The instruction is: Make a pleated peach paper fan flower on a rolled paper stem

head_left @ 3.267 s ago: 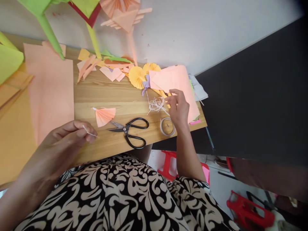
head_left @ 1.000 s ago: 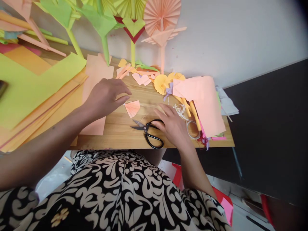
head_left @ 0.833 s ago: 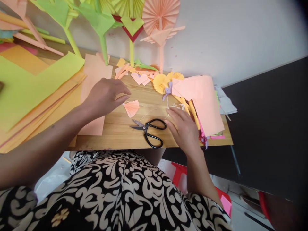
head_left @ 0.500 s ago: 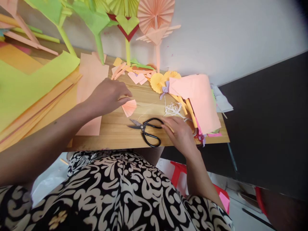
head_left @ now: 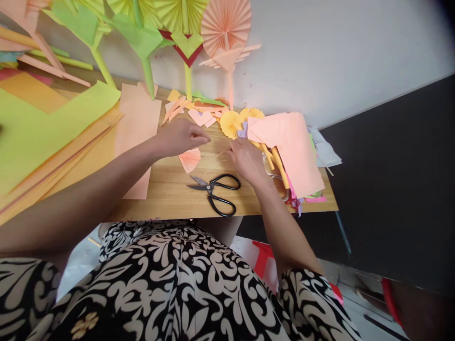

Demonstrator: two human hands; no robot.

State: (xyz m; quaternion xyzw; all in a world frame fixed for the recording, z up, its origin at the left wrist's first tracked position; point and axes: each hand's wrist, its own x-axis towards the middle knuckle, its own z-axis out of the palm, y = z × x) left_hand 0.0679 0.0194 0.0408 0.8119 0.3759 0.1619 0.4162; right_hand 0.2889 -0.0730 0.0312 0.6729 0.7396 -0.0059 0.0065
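My left hand (head_left: 183,136) hovers over the table, its fingers loosely stretched to the right and nothing visible in them. Just below it lies a small pleated pink paper fan (head_left: 190,160), partly covered by the hand. My right hand (head_left: 247,161) has its fingertips pinched together at the end of a thin pale thread (head_left: 219,154). That hand covers most of a white string pile beside it. Black-handled scissors (head_left: 210,188) rest in front of both hands, blades parted and pointing left.
Pink paper sheets (head_left: 133,184) and a yellow-green sheet (head_left: 53,132) lie left. Yellow pleated rosettes (head_left: 231,124) and paper scraps (head_left: 202,117) sit behind the hands. A folded pink sheet (head_left: 298,151) is right. Paper fan figures (head_left: 225,28) lean on the wall.
My right hand has moved up and left, away from the scissors' handle to the thread. My left hand has shifted right, off the edge of the pleated pink fan.
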